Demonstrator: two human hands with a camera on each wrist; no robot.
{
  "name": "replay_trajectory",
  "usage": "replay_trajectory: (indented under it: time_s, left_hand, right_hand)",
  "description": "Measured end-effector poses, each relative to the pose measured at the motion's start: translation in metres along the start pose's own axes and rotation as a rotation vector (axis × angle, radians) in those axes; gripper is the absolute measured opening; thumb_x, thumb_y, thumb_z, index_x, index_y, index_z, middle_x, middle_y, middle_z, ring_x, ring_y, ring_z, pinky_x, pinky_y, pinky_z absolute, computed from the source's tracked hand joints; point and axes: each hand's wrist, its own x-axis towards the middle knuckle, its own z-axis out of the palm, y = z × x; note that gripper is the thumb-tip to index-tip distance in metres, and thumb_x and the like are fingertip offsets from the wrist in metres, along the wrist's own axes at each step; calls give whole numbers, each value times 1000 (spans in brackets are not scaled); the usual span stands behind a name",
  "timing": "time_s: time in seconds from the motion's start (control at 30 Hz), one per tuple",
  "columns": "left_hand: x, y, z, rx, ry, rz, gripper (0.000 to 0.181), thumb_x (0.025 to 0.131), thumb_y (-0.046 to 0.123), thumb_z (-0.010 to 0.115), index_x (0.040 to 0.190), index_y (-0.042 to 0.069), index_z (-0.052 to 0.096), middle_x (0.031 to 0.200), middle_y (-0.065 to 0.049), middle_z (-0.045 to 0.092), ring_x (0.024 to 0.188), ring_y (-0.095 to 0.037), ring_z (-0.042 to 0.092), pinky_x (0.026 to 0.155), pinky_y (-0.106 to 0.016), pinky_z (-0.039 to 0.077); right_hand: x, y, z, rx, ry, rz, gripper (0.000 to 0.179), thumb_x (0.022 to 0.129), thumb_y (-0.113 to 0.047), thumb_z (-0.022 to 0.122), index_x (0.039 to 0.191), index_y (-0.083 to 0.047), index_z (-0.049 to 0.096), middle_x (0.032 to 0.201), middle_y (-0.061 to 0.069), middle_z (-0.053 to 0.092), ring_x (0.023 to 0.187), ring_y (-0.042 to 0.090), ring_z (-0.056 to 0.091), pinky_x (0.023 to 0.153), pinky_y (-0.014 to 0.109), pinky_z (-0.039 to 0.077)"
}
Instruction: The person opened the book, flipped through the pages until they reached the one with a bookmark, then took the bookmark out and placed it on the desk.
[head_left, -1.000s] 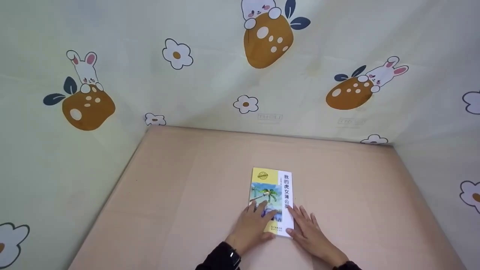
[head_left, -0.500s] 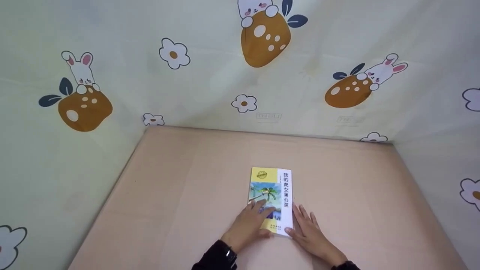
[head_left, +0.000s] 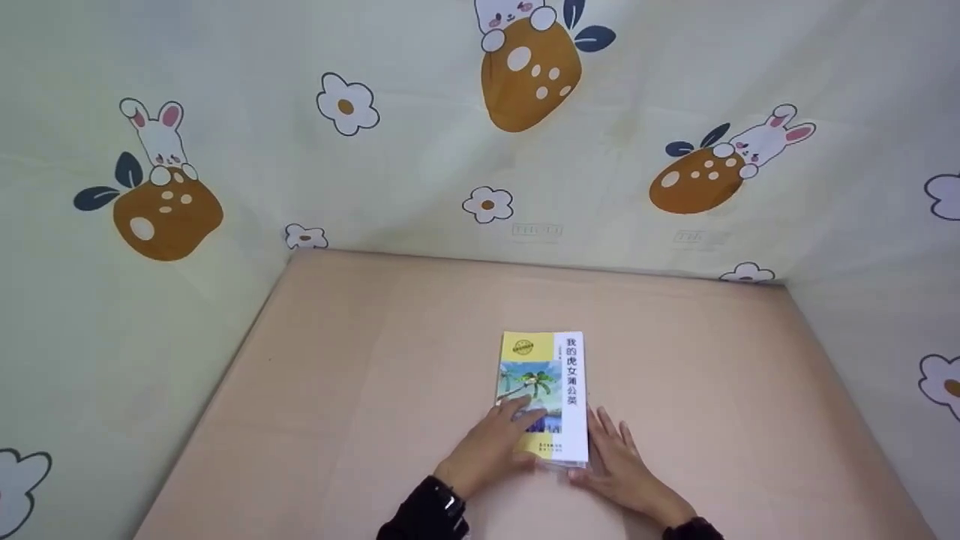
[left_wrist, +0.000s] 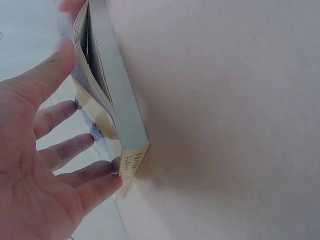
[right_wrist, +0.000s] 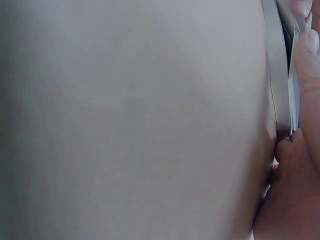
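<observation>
A paperback book [head_left: 571,431] with a yellow, white and blue cover and a palm-tree picture lies on the table, its lower edge toward me. My left hand [head_left: 486,444] rests over the lower left of the cover with fingers spread. In the left wrist view, that hand's thumb [left_wrist: 57,65] touches bulging upper pages, parted from the block [left_wrist: 120,95] below. My right hand [head_left: 624,466] lies along the book's lower right side, fingers extended, thumb at the bottom corner. The right wrist view has its thumb [right_wrist: 305,55] beside the parted pages; its other fingers are partly hidden.
The pinkish-beige tabletop [head_left: 375,360] spreads around the book. Pale cloth walls [head_left: 420,150] printed with rabbits, fruit and flowers rise at the back and both sides. Dark sleeves [head_left: 431,510] cover the forearms.
The book's lower right corner has lifted, so a gap shows between cover and pages at the bottom edge. My right thumb moved slightly down and left; the left hand shifted slightly left.
</observation>
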Motion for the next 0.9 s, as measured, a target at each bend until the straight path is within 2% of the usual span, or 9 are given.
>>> replay_trajectory:
  time_s: [0.17,0.3,0.5,0.7,0.9]
  left_hand:
    - [2,-3,-2,-70,-46,-24,67,78,43,65,138,20,45,144,-10,40,133,-28,37,107,-38,37]
    - [1,-6,-5,-174,-94,-56,69,79,46,60,140,23,42,148,-9,35,136,-30,34,108,-44,34]
    - [-1,-15,-9,-310,-127,-84,69,78,49,59,141,30,40,151,-4,31,138,-30,30,109,-47,31]
    - [-6,-21,-8,-444,-114,-114,74,80,47,60,145,38,27,153,1,26,140,-27,27,109,-50,30]
    - [-12,-20,-5,-511,-34,-104,82,81,42,62,147,39,14,155,0,20,139,-29,27,107,-51,32]
  right_hand:
    - [0,-1,0,-10,22,21,87,86,-41,61,145,5,17,150,25,22,140,44,11,109,61,-5]
    - [1,-4,1,-28,39,35,78,91,-39,55,145,3,19,150,22,25,140,43,12,110,60,-4]
    - [2,-5,1,-22,28,56,77,92,-41,51,146,1,18,151,21,22,141,42,11,110,59,-5]
    - [1,-4,1,-10,7,72,79,92,-43,51,147,0,16,152,22,20,141,42,9,111,58,-7]
    - [1,-5,0,-1,8,53,78,92,-40,52,146,2,15,151,23,21,141,43,8,110,59,-7]
